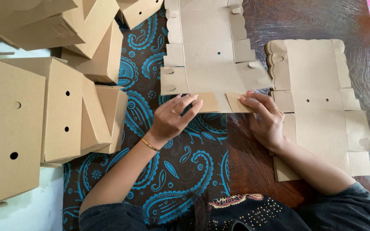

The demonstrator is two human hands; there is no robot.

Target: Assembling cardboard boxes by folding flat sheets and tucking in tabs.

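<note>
Cardboard blank: a flat brown die-cut box blank (208, 64) lies on the table (305, 21), its near edge over the patterned cloth (180, 167); small round holes and tab slots show in its panels
Left hand: the left hand (170, 122) lies spread, fingers (189, 105) extended and pressing down on the near-left flap of the blank; nothing is gripped; a ring and a thin bracelet show
Right hand: the right hand (266, 122) has its fingertips (247, 96) flat on the near-right flap, uncurled and pressing rather than pinching; the heel of the hand rests over the stack beside it
Stack of blanks: more flat blanks (322, 107) lie just right of the one in hand, touching or nearly touching its right edge
Folded boxes: finished brown boxes (61, 111) are piled at the left, some leaning on each other, well apart from the right hand
Risk, crooked crease: I judge the two near flaps could fold off their score lines if the hands press unevenly; the blank is only held at its near edge
Risk, sliding: the blank may skate on the cloth, since its far end is free
Risk, snagging: the right wrist could drag the top sheet of the stack
Risk, torn tab: the small tabs look thin; a hard push could bend or tear them
Risk, toppling pile: the leaning boxes could slide if nudged by the left elbow
</note>
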